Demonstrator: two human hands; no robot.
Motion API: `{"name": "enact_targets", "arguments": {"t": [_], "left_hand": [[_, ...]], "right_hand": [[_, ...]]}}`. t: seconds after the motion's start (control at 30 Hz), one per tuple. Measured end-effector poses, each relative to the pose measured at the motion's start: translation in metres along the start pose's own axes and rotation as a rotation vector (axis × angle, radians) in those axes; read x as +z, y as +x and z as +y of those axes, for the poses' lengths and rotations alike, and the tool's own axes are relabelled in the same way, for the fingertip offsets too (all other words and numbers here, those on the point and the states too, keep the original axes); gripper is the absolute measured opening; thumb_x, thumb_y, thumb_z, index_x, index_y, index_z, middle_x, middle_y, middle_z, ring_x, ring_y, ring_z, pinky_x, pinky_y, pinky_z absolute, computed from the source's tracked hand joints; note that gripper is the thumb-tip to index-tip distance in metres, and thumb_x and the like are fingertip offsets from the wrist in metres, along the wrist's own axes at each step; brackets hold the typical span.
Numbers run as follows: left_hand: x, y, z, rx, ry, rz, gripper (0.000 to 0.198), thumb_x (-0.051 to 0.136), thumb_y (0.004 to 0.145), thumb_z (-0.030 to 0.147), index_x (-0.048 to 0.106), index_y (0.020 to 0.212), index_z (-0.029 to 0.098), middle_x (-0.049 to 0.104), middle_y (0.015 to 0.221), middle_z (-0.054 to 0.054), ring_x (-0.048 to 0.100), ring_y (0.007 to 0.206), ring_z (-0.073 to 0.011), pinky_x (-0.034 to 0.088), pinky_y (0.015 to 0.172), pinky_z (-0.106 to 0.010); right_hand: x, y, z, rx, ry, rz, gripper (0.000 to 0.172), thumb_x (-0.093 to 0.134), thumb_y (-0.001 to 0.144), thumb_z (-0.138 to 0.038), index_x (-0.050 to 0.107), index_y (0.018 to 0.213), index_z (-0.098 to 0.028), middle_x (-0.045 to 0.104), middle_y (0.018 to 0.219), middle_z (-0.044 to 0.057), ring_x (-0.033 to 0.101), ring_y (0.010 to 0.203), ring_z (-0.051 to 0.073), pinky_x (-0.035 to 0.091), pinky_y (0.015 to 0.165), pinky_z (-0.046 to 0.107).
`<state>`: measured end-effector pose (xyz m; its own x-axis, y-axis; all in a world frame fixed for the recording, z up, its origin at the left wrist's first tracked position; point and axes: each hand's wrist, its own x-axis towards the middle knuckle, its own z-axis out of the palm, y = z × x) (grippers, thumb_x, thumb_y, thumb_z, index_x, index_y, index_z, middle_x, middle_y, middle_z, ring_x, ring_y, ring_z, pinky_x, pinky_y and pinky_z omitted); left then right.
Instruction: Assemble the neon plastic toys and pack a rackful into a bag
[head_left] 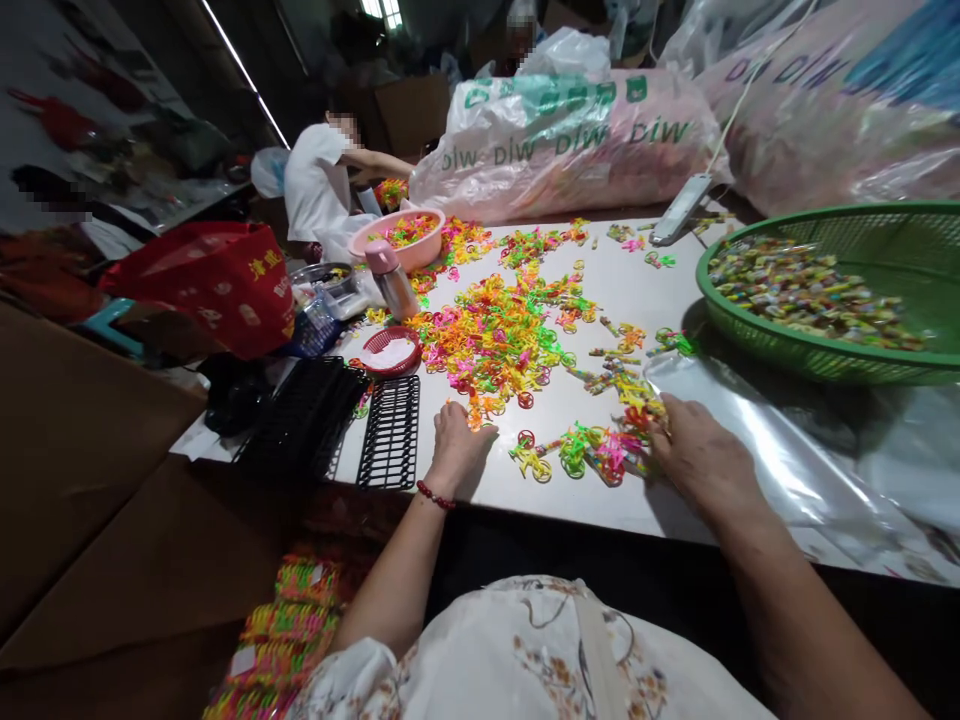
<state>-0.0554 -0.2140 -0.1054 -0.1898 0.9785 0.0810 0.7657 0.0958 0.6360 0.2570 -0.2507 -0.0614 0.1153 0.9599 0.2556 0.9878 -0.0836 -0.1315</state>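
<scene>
My left hand (461, 450), with a red bead bracelet, rests at the near edge of a heap of small bright plastic bicycle-shaped toys (495, 330). Its thumb stands apart from the curled fingers, beside an orange toy piece (478, 410). My right hand (705, 455) has its fingers bent and closed at a row of toys joined to printed candy-like sticks (611, 455). The fingertips are partly hidden, so what they grip is unclear. A clear plastic sheet or bag (765, 430) lies beside and behind this hand.
A green basket (825, 350) of small wrapped sticks stands at the right. Black racks (388, 435), a red basket (412, 365), a flask (391, 280) and a pink basin (431, 250) are at the left. Large filled bags (570, 150) line the back; a person (315, 185) sits beyond.
</scene>
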Motion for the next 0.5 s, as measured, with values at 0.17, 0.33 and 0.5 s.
{"name": "enact_targets", "arguments": {"t": [0.17,0.33,0.5], "left_hand": [[0.000,0.009,0.004,-0.099,-0.449,0.075,0.027,0.069,0.071,0.022,0.053,0.093,0.021,0.054,0.074,0.002,0.049,0.067,-0.0134,0.038,0.065,-0.026],[-0.013,0.017,0.009,-0.227,-0.959,-0.013,0.024,0.074,0.066,0.027,0.055,0.077,0.018,0.055,0.073,0.003,0.051,0.063,-0.0086,0.041,0.059,-0.021],[-0.029,0.010,0.019,-0.428,-1.224,-0.171,0.036,0.084,0.055,0.022,0.056,0.078,0.017,0.060,0.079,0.002,0.056,0.066,-0.0090,0.047,0.061,-0.022]], "right_hand": [[0.007,-0.017,0.016,0.039,0.267,0.092,0.035,0.042,0.093,-0.036,0.061,0.114,-0.015,0.066,0.104,0.015,0.064,0.091,0.028,0.049,0.075,0.037],[0.010,-0.031,-0.016,0.089,0.698,-0.165,0.034,0.045,0.092,-0.050,0.064,0.101,-0.023,0.070,0.084,0.004,0.064,0.075,0.021,0.048,0.070,0.032],[0.013,-0.038,-0.043,0.090,0.977,-0.350,0.038,0.045,0.092,-0.057,0.058,0.081,-0.022,0.059,0.068,-0.001,0.056,0.066,0.016,0.043,0.062,0.028]]}}
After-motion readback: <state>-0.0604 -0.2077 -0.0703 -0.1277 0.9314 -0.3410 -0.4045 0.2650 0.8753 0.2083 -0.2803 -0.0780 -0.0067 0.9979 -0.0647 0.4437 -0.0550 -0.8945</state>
